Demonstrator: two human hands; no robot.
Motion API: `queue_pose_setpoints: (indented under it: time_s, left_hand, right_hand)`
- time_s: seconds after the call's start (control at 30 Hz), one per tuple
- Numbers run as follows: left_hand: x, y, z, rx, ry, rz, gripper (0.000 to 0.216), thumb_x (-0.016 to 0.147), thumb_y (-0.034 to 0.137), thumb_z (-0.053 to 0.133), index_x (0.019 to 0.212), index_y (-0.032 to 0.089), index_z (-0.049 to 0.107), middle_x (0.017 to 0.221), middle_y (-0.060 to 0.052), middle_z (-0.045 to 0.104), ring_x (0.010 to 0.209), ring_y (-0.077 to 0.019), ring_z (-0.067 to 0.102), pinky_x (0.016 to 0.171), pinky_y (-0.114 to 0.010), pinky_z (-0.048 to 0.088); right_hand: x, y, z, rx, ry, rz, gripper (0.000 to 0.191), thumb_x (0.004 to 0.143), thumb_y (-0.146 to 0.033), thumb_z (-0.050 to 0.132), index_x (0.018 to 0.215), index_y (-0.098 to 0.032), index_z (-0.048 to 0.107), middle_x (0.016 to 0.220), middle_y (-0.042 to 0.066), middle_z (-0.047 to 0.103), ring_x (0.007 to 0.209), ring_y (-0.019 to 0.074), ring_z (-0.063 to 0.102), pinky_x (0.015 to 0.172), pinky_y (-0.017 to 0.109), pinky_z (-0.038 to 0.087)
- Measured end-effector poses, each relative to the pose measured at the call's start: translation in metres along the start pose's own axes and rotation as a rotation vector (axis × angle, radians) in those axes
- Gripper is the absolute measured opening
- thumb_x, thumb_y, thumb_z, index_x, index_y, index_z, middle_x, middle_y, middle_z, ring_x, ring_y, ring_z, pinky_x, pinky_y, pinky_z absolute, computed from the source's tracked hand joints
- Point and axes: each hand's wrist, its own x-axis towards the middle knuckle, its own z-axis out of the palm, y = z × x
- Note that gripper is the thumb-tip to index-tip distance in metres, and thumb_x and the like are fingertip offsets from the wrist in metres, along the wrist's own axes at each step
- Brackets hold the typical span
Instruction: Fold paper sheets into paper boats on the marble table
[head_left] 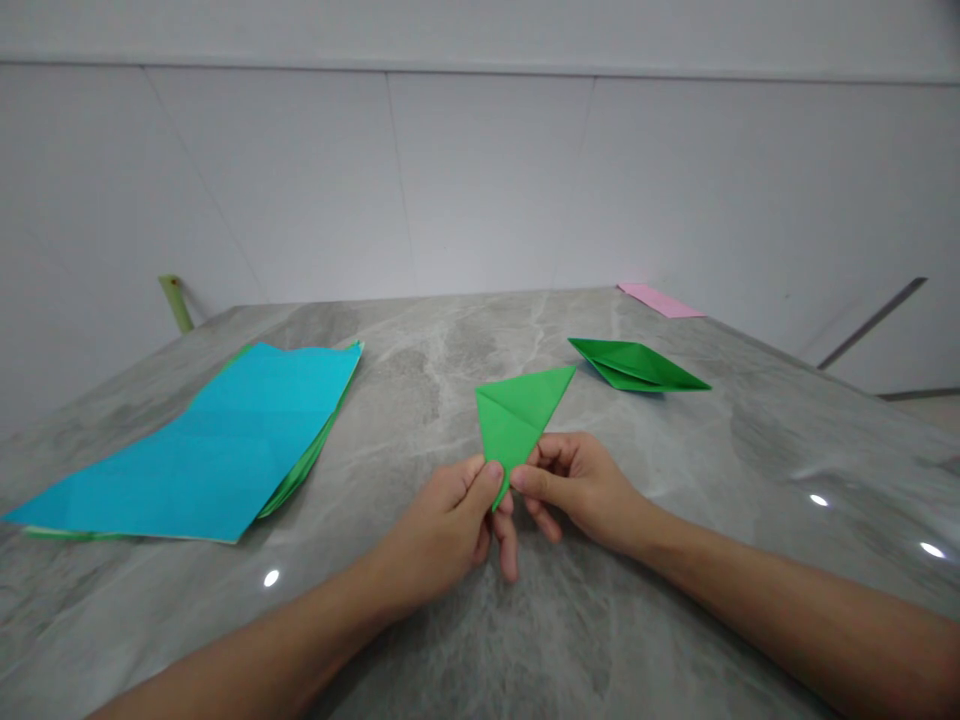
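A folded piece of light green paper (521, 412), kite-like in outline with creases across its face, is held up over the table between both hands. My left hand (459, 510) pinches its lower left edge, thumb on the front and fingers behind. On the opposite side, my right hand (574, 485) grips the lower right edge between thumb and fingers. The paper's narrow tip points down between the two thumbs. Just beyond my right hand lies a darker green folded paper boat shape (637, 366), pointed at both ends.
At the left, a stack of paper sheets with a blue one (202, 450) on top and green ones beneath rests on the grey marbled table (420, 350). A pink paper (660, 300) lies at the far right edge. Behind the table stands a white wall (480, 180).
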Motion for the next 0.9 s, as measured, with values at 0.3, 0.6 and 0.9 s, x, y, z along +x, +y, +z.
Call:
queue_pose_setpoints:
  time_s: [0.3,0.6,0.9]
  left_hand:
    - [0.0,-0.002,0.006,0.051,0.069,0.021,0.038,0.098,0.044,0.032,0.07,0.021,0.045,0.04,0.004,0.057,0.03,-0.0077,0.036,0.038,-0.02,0.028]
    - [-0.004,0.001,0.003,0.043,-0.088,0.077,0.036,0.097,0.046,0.033,0.077,0.02,0.049,0.05,0.001,0.061,0.037,-0.0091,0.032,0.042,-0.023,0.027]
    - [-0.006,-0.001,-0.004,0.096,-0.217,0.102,0.026,0.097,0.039,0.035,0.082,0.021,0.045,0.052,0.003,0.061,0.039,-0.0088,0.034,0.046,-0.022,0.028]
  right_hand:
    - [0.0,0.002,-0.001,0.019,-0.037,0.019,0.038,0.068,-0.044,0.08,0.058,-0.015,0.058,0.042,-0.003,0.056,0.032,0.0078,0.048,0.034,0.018,0.034]
    - [-0.001,0.001,-0.003,0.078,-0.129,0.054,0.038,0.069,-0.043,0.077,0.054,-0.014,0.057,0.041,-0.004,0.053,0.027,0.006,0.043,0.03,0.018,0.028]
    - [0.0,0.0,-0.004,0.103,-0.124,0.064,0.038,0.068,-0.039,0.078,0.048,-0.014,0.056,0.04,-0.003,0.053,0.026,0.0064,0.044,0.028,0.017,0.026]
